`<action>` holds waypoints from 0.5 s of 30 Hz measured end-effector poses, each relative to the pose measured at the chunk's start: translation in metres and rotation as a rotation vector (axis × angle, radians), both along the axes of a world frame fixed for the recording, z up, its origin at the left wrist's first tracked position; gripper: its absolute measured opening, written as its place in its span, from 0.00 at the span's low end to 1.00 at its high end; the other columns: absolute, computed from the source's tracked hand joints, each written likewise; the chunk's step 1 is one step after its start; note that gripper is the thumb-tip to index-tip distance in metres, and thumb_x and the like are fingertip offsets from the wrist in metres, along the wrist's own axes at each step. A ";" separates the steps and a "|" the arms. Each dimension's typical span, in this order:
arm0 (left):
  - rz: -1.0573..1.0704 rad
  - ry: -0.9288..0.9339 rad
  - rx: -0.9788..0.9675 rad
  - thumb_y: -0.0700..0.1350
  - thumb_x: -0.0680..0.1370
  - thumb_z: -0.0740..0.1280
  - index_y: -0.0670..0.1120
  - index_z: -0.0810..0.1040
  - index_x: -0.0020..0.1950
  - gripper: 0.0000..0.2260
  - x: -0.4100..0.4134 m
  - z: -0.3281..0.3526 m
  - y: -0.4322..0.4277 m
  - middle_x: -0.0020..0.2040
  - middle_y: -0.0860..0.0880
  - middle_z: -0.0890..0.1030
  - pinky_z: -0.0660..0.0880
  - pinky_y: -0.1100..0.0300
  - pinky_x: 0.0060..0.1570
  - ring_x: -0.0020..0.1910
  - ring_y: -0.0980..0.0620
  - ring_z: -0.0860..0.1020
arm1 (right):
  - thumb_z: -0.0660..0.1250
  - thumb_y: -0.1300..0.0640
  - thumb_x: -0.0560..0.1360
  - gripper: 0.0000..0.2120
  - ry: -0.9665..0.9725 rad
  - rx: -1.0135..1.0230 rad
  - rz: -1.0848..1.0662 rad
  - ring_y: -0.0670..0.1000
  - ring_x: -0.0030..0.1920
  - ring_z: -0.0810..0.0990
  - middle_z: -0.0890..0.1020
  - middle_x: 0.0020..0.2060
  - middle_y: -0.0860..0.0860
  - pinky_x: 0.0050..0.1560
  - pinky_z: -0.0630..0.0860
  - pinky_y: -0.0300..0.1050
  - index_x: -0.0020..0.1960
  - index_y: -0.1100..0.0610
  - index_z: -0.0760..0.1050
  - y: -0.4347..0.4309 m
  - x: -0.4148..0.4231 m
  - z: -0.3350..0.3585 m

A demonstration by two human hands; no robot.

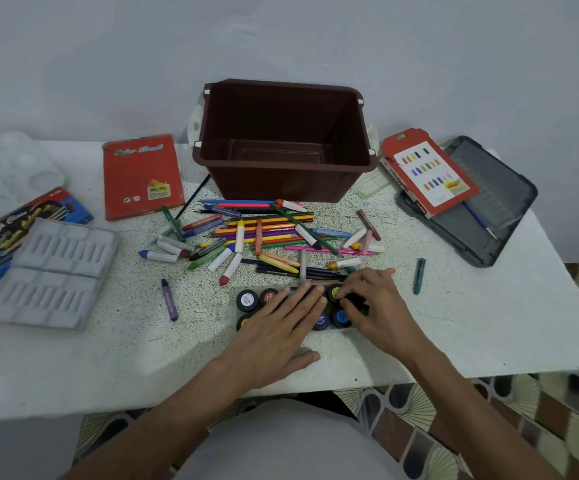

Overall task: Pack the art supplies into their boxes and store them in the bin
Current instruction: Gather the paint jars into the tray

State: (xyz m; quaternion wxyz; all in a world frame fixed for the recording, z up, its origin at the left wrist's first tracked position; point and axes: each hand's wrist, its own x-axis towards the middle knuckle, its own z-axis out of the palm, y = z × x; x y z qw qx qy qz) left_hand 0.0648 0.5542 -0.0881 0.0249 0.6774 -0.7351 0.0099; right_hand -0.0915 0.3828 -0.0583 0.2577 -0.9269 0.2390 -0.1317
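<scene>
Head view over a white table (489, 323). Near the front edge sit small black paint pots (247, 299) in two rows, packed close together. L hand (281, 327) lies flat on them, fingers straight and together, pressing down and gripping nothing. R hand (374, 303) has its fingers curled onto the yellow pot (334, 292) at the row's right end, seemingly pinching it; the fingertips are partly hidden. Just behind the pots is a loose heap of crayons and pencils (267, 233), with some pencils touching the R knuckles. The brown bin (281, 188) stands behind the heap, w/ nothing visible inside. A grey tray (52, 271) lies at left. Risks, as judged: uneven pressure from the L palm could tip or scatter the pots, since whether a holder surrounds them can't be told. A twist by the R fingers may loosen a lid and spill paint. A R hand sweep could knock pencils rolling. A purple crayon (169, 299) and a green crayon (419, 275) lie apart from the heap and are easy to miss.
</scene>
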 end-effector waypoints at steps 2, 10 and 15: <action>0.000 0.016 -0.002 0.63 0.83 0.52 0.40 0.54 0.80 0.35 -0.001 0.001 -0.001 0.81 0.42 0.51 0.52 0.47 0.75 0.80 0.45 0.48 | 0.68 0.60 0.75 0.07 -0.043 -0.073 0.022 0.52 0.51 0.71 0.77 0.51 0.50 0.54 0.66 0.46 0.51 0.56 0.81 0.003 -0.005 -0.002; -0.076 -0.002 0.042 0.66 0.82 0.50 0.42 0.48 0.81 0.37 0.006 0.004 -0.024 0.81 0.45 0.47 0.47 0.47 0.76 0.80 0.45 0.45 | 0.65 0.57 0.77 0.09 -0.153 -0.234 -0.022 0.55 0.54 0.75 0.80 0.51 0.53 0.59 0.69 0.45 0.52 0.59 0.82 0.014 -0.025 -0.007; -0.108 -0.030 0.072 0.66 0.82 0.49 0.43 0.45 0.81 0.37 0.006 0.003 -0.026 0.81 0.45 0.44 0.46 0.46 0.75 0.80 0.44 0.43 | 0.69 0.57 0.75 0.05 -0.163 -0.270 0.007 0.56 0.56 0.77 0.81 0.49 0.49 0.67 0.65 0.60 0.50 0.56 0.82 0.022 -0.034 -0.014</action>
